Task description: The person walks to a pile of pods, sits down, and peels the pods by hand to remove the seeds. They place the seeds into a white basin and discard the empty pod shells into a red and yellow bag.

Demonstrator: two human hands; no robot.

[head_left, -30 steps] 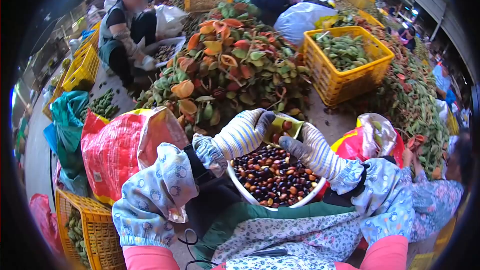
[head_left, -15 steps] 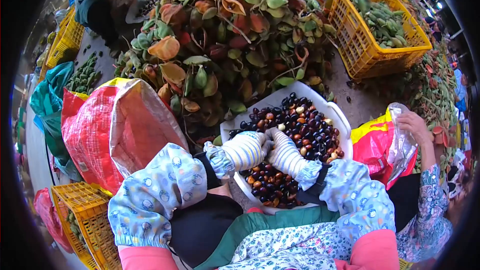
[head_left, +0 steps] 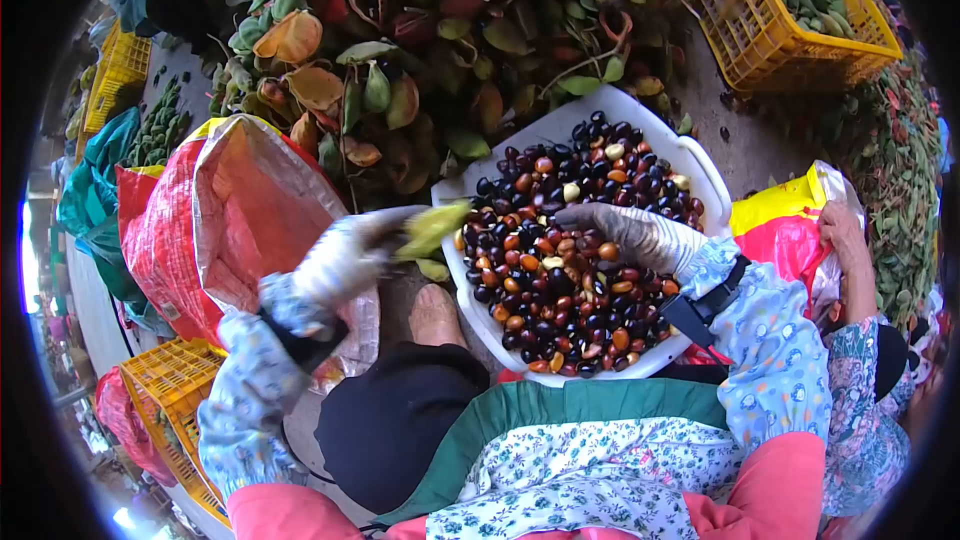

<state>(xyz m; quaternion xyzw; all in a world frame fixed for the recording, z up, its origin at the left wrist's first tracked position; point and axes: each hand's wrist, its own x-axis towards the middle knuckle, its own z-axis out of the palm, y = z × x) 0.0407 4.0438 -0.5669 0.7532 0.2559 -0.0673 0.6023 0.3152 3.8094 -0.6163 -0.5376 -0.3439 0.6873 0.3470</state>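
Observation:
My left hand (head_left: 355, 252), in a striped work glove and blurred by motion, is closed on a yellow-green seed pod husk (head_left: 436, 228) at the left rim of a white plastic basin (head_left: 712, 175). Dark brown, reddish and a few pale seeds (head_left: 560, 290) fill the basin's bottom. Over the seeds, my right hand (head_left: 640, 233) stretches its gloved fingers, whose tips are stained dark; no pod shows in them. Beyond the basin rises a heap of green, orange and red pods (head_left: 400, 100).
A red and yellow woven sack (head_left: 180, 210) stands open on the left. Yellow crates (head_left: 770, 50) hold green pods at the back right, with another crate (head_left: 180, 380) at lower left. On the right, a person's hand (head_left: 845, 230) grips a pink and yellow sack (head_left: 785, 230).
My hands were together over the basin. They have parted: the left moved left with the yellow-green husk, the right moved right and its fingers loosened. My view has tilted down.

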